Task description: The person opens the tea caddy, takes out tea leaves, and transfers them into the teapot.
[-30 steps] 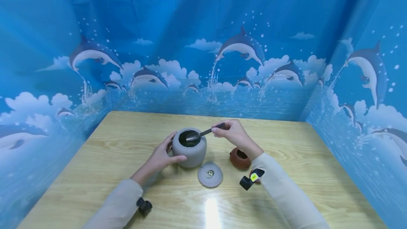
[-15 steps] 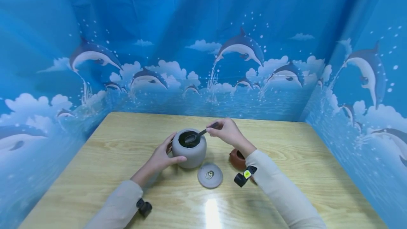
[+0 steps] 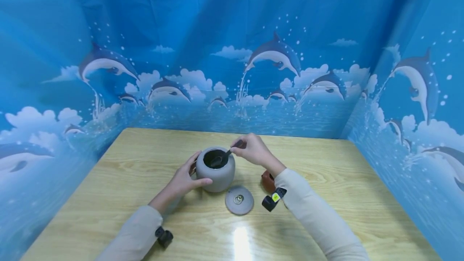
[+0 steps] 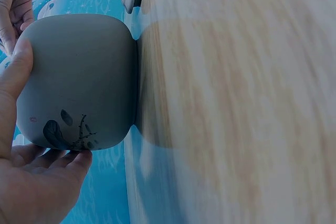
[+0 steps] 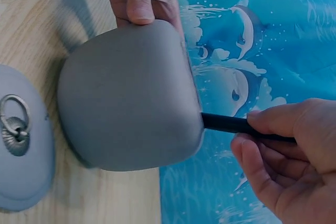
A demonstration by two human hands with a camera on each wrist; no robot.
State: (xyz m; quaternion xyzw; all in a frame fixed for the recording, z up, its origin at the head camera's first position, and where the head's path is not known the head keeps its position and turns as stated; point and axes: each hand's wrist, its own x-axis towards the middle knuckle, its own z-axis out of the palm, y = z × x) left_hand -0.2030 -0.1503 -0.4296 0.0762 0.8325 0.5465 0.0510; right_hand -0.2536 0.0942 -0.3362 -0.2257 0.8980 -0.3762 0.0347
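Observation:
A round grey jar (image 3: 217,178) stands upright on the table with its dark mouth uncovered. My left hand (image 3: 182,179) holds it from the left side, thumb toward me and fingers behind. A painted plant marks the jar's side (image 4: 73,77) in the left wrist view. Between thumb and fingers my right hand (image 3: 253,150) pinches the handle of a dark spoon (image 3: 226,156), slanting down. Its bowl is inside the jar's mouth. From the right wrist, only the spoon's handle (image 5: 226,123) shows, against the rim; the bowl is hidden by the jar wall.
The jar's grey lid (image 3: 239,204), with a metal ring on top, lies just right of the jar. A small reddish-brown pot (image 3: 267,181) is partly covered by my right forearm. Blue dolphin-print curtains (image 3: 232,51) border the wooden table (image 3: 145,148).
My right hand has moved left and tilted the spoon more steeply, so its bowl sits deeper in the jar. The right forearm covers more of the reddish-brown pot. The left hand stays put.

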